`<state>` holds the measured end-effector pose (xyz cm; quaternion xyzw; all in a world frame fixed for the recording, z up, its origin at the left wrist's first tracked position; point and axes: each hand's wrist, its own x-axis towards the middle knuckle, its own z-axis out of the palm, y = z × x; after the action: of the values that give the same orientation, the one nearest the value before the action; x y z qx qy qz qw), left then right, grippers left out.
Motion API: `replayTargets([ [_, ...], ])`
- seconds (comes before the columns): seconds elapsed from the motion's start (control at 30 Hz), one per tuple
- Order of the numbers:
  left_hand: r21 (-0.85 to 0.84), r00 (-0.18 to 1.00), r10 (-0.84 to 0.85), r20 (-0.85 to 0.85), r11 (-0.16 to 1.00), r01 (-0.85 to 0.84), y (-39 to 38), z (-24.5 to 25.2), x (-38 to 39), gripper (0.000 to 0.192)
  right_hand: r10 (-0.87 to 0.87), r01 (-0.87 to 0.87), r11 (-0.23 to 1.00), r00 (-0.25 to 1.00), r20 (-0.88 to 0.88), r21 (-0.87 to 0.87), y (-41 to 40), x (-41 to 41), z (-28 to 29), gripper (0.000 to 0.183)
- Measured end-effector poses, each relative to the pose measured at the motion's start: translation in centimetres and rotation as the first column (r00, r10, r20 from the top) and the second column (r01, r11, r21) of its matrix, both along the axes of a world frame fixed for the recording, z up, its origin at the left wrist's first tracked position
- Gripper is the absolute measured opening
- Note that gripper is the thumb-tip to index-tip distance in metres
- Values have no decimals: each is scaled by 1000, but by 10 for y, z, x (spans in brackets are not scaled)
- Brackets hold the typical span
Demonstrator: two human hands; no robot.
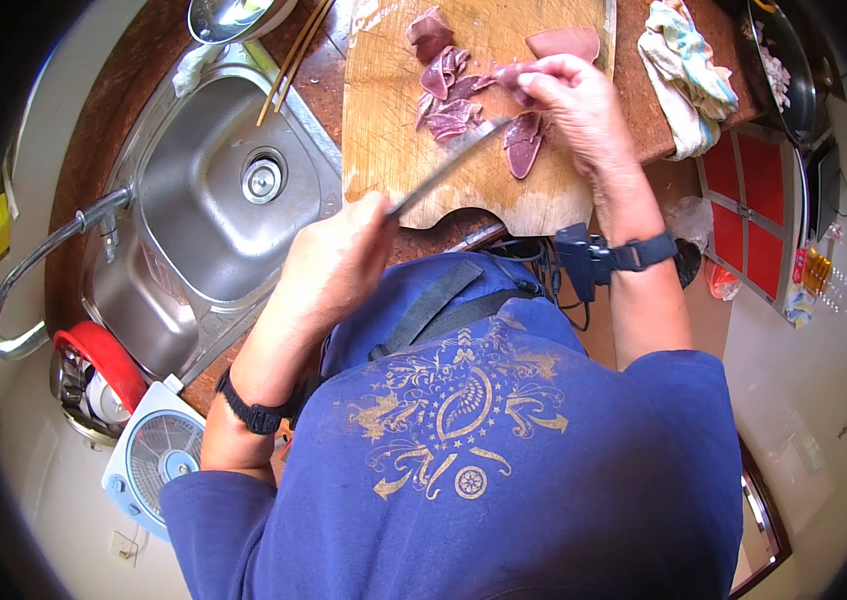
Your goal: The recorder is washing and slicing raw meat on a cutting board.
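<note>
My left hand [344, 251] is closed around the handle of a kitchen knife [438, 172]. Its blade slants up and right over the wooden cutting board [386, 161], blurred near the tip. Between the thumb and fingers of my right hand [581, 101] is a thin piece of dark pinkish meat [511, 77]. Just below that hand, a cut piece of meat [523, 142] lies on the board. A larger, smooth piece of meat [564, 43] rests beyond my right fingers. Several meat slices [453, 112] lie in a loose pile left of them.
Left of the board is a stainless steel sink [190, 180] with a faucet [55, 255]. Chopsticks [292, 67] lie between sink and board, near a metal bowl [232, 16]. A cloth [686, 75] and a dark pan [787, 67] with chopped pale food are on the right. A fan [160, 457] stands lower left.
</note>
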<state>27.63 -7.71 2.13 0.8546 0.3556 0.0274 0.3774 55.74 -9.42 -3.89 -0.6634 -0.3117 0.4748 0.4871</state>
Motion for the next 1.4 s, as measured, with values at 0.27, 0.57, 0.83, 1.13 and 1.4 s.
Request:
replayTargets([
  [0.27,-13,919,-336,-206,940,341,4,-26,57,11,-35,38,998,998,-54,57,-44,29,35,12],
  [0.57,158,971,-87,-223,980,124,30,-33,58,12,92,-51,977,977,-193,208,-44,17,25,13],
  [0.83,33,976,-1,-216,999,8,12,-12,53,16,26,71,982,862,505,-173,-78,-13,-16,20],
  [1.13,93,932,-216,-290,963,252,6,-22,87,13,93,-28,995,613,785,-96,-76,-17,-36,25],
  [1.4,240,969,-227,-95,939,244,5,-48,136,6,103,-30,994,579,809,-105,-74,-21,-30,10],
])
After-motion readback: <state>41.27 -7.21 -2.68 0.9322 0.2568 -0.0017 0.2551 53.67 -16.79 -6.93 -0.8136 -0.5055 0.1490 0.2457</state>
